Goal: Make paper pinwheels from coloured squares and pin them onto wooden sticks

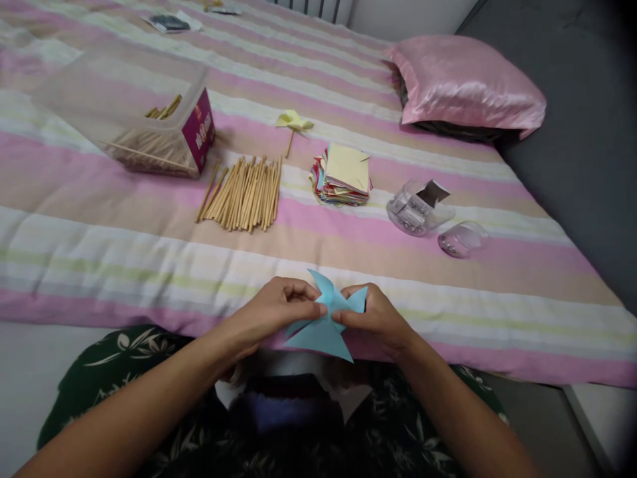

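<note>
So, the light-blue folded paper pinwheel shape is up in both hands, right by the near edge of the pink-and-cream striped bedspread. The bare left hand pinches it near the middle, thumb in front, and the bare right hand grips the other side. Beyond them: thin tan sticks and a multicoloured paper stack

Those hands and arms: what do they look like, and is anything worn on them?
The left hand and right hand are human and ungloved. The forearms are bare: no sleeve, watch or cable shows. Dark green clothing with pale leaf print lies beneath.
</note>
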`<control>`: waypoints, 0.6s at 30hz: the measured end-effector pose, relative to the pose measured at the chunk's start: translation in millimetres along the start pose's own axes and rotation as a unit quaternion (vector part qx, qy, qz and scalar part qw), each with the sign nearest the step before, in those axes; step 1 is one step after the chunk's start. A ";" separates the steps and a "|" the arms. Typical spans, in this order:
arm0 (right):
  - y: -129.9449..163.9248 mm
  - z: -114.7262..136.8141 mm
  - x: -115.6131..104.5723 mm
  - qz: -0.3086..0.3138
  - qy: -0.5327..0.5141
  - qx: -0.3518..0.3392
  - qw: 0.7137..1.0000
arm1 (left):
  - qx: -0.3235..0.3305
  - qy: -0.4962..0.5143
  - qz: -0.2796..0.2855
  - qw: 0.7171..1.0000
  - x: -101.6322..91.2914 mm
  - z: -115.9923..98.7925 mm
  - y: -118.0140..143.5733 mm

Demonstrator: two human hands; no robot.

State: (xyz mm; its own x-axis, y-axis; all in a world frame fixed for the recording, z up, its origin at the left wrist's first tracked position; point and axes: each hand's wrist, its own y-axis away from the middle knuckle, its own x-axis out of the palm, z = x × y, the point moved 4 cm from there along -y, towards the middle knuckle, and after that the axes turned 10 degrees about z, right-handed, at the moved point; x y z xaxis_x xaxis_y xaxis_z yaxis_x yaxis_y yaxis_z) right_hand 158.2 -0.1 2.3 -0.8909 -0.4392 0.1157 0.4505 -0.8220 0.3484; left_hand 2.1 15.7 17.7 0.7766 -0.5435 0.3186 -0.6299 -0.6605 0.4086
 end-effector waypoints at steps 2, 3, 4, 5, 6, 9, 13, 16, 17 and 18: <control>-0.6 -0.1 2.7 0.008 0.022 0.001 1.000 | -0.023 -0.004 0.012 1.000 3.8 6.5 -1.4; -1.0 -0.8 3.8 0.013 0.029 0.003 1.000 | -0.032 -0.009 0.011 0.999 4.8 9.6 -2.2; -1.3 -1.9 4.6 0.019 0.033 0.008 0.999 | -0.039 -0.017 0.008 0.999 5.3 12.5 -3.0; -1.5 -3.2 4.9 0.024 0.037 0.014 0.999 | -0.046 -0.026 0.006 0.999 5.4 15.0 -3.9; -1.6 -4.6 5.1 0.029 0.037 0.022 0.999 | -0.053 -0.035 0.005 0.998 5.2 17.2 -4.9; -1.6 -7.3 4.4 0.041 0.037 0.042 0.998 | -0.073 -0.058 0.015 0.996 3.7 21.2 -7.0; -0.7 -6.3 3.6 0.053 0.055 0.059 0.995 | -0.066 -0.089 0.036 0.993 2.2 19.7 -6.7; 0.4 -4.5 5.1 0.078 0.071 0.059 0.993 | -0.054 -0.131 0.054 0.988 3.2 17.8 -5.5; 0.6 -4.3 5.5 0.083 0.073 0.059 0.992 | -0.054 -0.136 0.057 0.988 4.0 17.8 -5.3; 0.8 -4.4 5.8 0.083 0.072 0.060 0.992 | -0.055 -0.131 0.055 0.988 4.8 18.0 -5.3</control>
State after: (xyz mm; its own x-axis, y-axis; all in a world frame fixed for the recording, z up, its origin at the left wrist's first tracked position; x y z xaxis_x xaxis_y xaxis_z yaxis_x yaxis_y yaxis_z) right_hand 153.7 -5.0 -0.9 -0.7834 -0.6195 0.0492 0.5725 -0.6887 0.4449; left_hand 9.0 7.2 1.7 0.6647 -0.7339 0.1401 -0.6941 -0.5372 0.4791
